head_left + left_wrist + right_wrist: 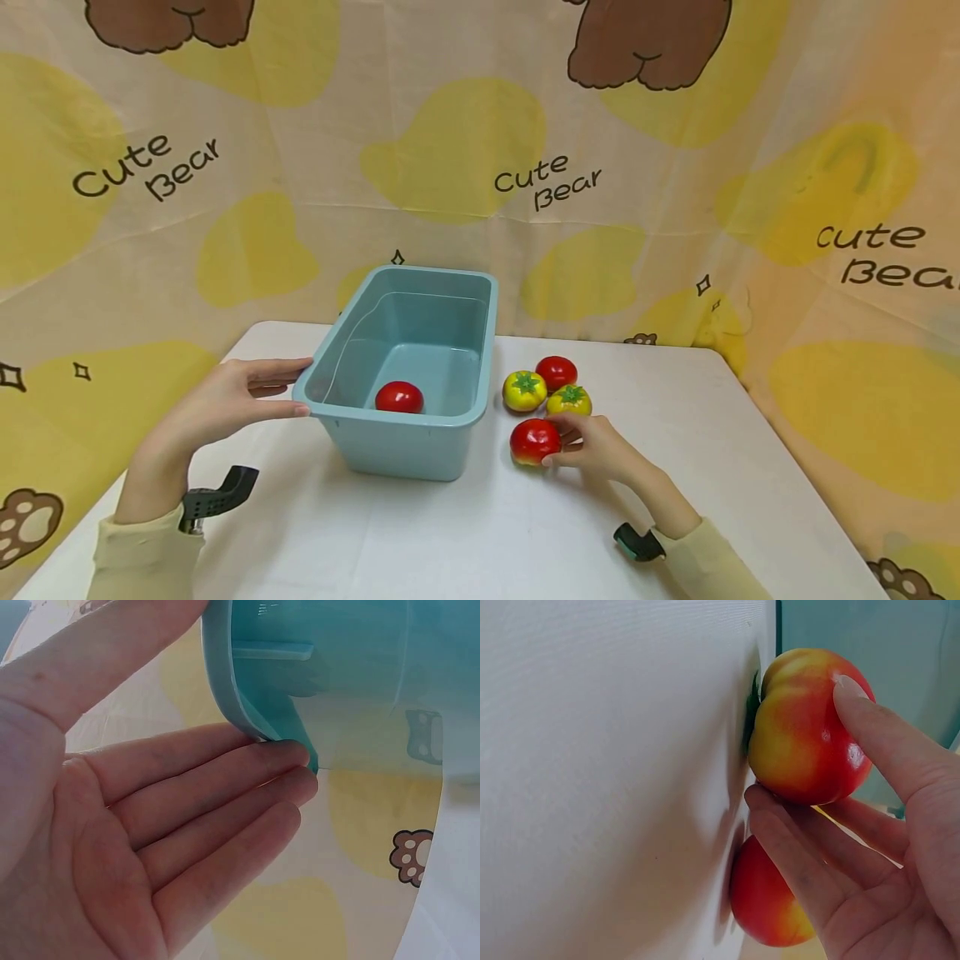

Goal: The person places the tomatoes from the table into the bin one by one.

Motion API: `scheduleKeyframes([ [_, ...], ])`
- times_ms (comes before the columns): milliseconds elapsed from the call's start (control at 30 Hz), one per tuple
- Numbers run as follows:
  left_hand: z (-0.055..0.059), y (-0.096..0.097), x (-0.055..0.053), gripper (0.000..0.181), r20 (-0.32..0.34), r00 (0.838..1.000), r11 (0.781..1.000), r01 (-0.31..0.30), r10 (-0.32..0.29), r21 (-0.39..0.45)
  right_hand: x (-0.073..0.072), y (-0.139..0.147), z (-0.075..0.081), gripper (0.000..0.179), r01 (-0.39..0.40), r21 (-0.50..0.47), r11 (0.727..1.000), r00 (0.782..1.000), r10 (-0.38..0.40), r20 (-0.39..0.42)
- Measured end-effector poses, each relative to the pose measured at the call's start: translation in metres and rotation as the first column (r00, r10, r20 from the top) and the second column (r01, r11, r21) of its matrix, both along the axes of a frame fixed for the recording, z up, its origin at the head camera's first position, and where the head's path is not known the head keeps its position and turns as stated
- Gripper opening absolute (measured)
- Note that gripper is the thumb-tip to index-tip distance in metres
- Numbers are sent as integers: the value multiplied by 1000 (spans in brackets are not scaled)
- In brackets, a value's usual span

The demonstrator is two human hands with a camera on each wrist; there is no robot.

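Note:
In the head view a blue-green plastic bin (405,448) stands on the table with a red toy tomato (399,397) inside. My left hand (225,400) touches its near-left corner, thumb at the front and fingers along the side. Those fingers (217,802) look straight in the left wrist view. To the right of the bin, my right hand (596,450) pinches a red tomato (533,442) between thumb and fingers. The right wrist view shows this tomato (810,727) yellowish around its green leaves, which face the table. Another tomato (769,900) lies beyond the fingers.
Behind the held tomato sit two yellow tomatoes (524,391) with green leaves and a red tomato (557,372), close together. The white table (420,542) meets a patterned cloth backdrop (450,150) at its back edge. Each wrist wears a black camera mount (219,493).

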State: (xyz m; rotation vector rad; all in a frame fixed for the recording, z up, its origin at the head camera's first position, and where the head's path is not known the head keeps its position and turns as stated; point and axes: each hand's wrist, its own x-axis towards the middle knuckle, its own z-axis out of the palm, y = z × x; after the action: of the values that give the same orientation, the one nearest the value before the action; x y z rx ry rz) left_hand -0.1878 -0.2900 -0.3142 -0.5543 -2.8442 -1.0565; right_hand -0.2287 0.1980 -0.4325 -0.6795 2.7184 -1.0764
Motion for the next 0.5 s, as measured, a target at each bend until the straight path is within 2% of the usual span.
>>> scheduleKeyframes([
  [500, -2, -1, -2, 64, -7, 1000, 1000, -8, 8, -10, 3, -1, 10, 58, -26, 0, 1000, 998, 26, -51],
])
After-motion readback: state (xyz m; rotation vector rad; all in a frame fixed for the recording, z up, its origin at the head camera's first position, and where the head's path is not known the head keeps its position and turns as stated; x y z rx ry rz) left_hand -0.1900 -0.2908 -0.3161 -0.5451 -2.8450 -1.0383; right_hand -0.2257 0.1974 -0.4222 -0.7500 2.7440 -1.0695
